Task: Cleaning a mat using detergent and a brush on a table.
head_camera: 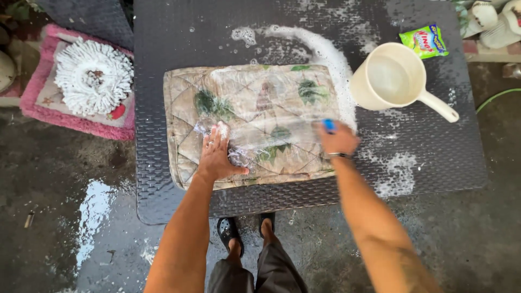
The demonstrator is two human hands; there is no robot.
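Left hand [217, 154] presses flat, fingers spread, on the soapy quilted leaf-print mat [255, 116]; right hand [337, 138] grips a blue brush [329, 125]. Suds could let the mat slide.

Mop head [94, 76], scoop [395, 80], probably sachet [424, 41].

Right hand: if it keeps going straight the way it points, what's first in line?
The right hand, gripping a blue brush, points up the table; first comes the foam streak beside the quilted mat, though depth is unclear.
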